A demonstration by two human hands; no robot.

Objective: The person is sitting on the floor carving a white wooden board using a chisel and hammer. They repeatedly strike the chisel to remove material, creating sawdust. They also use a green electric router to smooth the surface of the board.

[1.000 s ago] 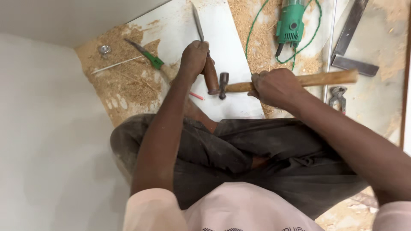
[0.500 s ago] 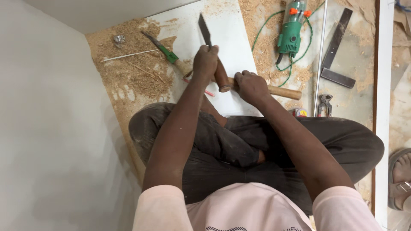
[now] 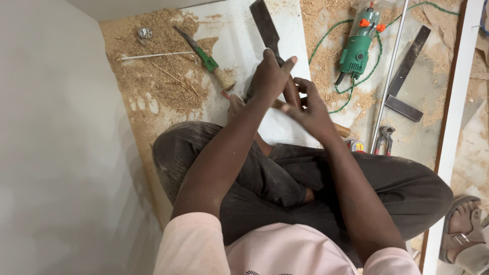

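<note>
Head view: a person sits cross-legged on a sawdust-strewn floor, both hands meeting over a white board (image 3: pixel 239 46).
Left hand (image 3: pixel 270 76): fingers wrapped tight round the handle of a chisel (image 3: pixel 265 23).
Chisel: dark flat blade pointing away over the board, handle hidden in the fist.
Right hand (image 3: pixel 310 109): fingers partly spread, closed loosely on a wooden handle (image 3: pixel 340 130) whose end shows past the wrist; its head is hidden, so whether it is a hammer I cannot tell.
Handling: the chisel looks stiff and fairly heavy, steel, with a sharp tip; best held by the handle, clear of the blade.
Nearby: green-handled chisel (image 3: pixel 206 57) on the board's left; green router (image 3: pixel 359 46) with cord, steel square (image 3: pixel 405 76) and pincers (image 3: pixel 383 138) to the right.
</note>
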